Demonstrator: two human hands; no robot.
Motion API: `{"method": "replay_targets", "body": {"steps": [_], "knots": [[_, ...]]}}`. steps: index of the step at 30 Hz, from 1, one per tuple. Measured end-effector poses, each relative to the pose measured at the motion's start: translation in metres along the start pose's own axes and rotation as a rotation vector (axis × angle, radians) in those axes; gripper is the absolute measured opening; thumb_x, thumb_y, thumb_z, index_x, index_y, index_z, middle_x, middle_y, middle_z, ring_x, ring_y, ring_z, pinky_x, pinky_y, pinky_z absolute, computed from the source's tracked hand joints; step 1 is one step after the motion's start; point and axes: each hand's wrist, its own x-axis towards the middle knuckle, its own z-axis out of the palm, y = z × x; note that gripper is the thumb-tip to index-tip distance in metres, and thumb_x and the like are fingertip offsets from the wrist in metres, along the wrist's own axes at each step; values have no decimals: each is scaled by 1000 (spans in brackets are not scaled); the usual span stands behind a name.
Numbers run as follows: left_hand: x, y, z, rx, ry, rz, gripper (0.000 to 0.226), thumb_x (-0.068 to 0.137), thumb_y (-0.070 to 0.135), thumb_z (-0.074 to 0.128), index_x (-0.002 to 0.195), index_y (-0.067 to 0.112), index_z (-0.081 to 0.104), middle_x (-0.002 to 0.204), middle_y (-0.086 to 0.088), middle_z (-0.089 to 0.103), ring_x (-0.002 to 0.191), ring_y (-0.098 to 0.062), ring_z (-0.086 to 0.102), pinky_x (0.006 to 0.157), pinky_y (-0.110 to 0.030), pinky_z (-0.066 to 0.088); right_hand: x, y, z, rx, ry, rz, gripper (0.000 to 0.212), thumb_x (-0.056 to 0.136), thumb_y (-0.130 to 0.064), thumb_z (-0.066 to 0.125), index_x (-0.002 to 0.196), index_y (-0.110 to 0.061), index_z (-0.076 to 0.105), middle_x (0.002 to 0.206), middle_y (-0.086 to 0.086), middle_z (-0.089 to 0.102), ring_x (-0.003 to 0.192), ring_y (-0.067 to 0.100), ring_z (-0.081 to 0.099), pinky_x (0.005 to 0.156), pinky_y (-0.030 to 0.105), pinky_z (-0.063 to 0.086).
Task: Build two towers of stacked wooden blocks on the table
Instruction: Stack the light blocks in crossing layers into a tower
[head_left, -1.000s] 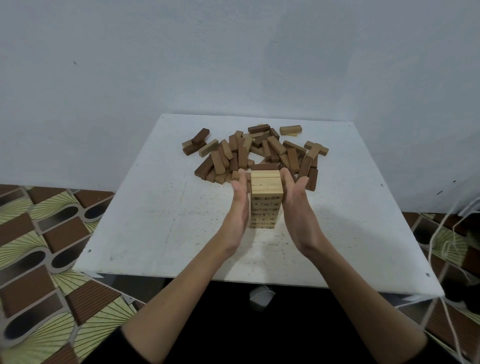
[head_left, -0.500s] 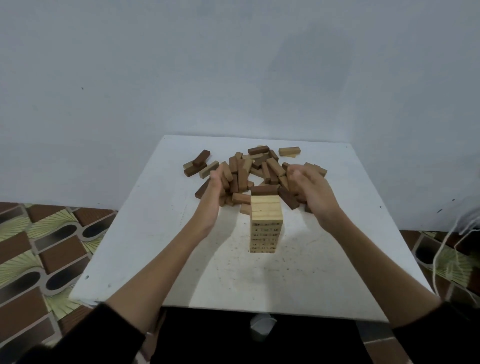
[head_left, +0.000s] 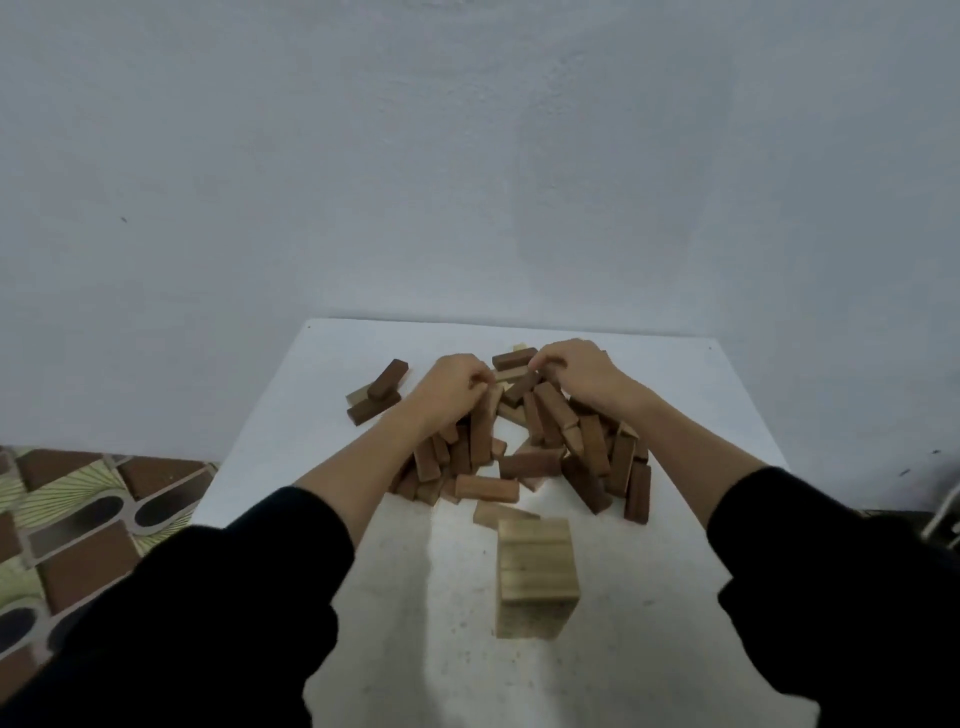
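One tower of pale wooden blocks stands on the white table, near me and a little right of centre. Behind it lies a loose pile of dark and pale blocks. My left hand is at the far left of the pile with its fingers curled down among the blocks. My right hand is at the far right of the pile, fingers curled over a dark block at the top. Which blocks each hand grips is hidden by the fingers.
A few blocks lie apart at the pile's left. A plain wall rises just behind the table. Patterned floor tiles show to the left, and white cords hang off the right edge.
Both hands left the sides of the pale tower and reached forward into the block pile. The camera tilted up and moved closer, so the tower now sits lower in view.
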Motion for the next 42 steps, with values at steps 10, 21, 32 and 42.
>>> {"method": "replay_targets", "body": {"steps": [10, 21, 32, 42], "knots": [[72, -19, 7, 256, -275, 100, 20, 87, -2, 59, 100, 7, 71, 103, -9, 61, 97, -23, 58, 79, -23, 43, 74, 13, 5, -60, -82, -14, 32, 82, 9, 40, 87, -9, 66, 104, 10, 66, 93, 25, 60, 85, 34, 49], [89, -10, 15, 461, -346, 175, 13, 77, 12, 74, 88, 7, 69, 76, 2, 47, 86, -26, 60, 65, -30, 42, 126, 15, 40, -139, 7, 219, 32, 81, -11, 61, 60, -11, 37, 61, 3, 43, 52, 16, 40, 45, 25, 30], [85, -6, 20, 384, -353, 53, 13, 87, 12, 59, 100, 9, 61, 111, -7, 59, 101, -25, 55, 77, -33, 44, 118, 32, -1, 58, 60, 114, 9, 90, -5, 46, 91, -6, 37, 74, 3, 41, 61, 12, 38, 50, 25, 30], [76, -1, 18, 368, -330, 54, 6, 91, 10, 52, 94, 11, 57, 98, -1, 47, 96, -22, 50, 75, -30, 40, 79, 78, -32, -253, -183, 85, 26, 85, -4, 55, 109, -10, 60, 108, 4, 55, 92, 16, 50, 73, 23, 38]]}}
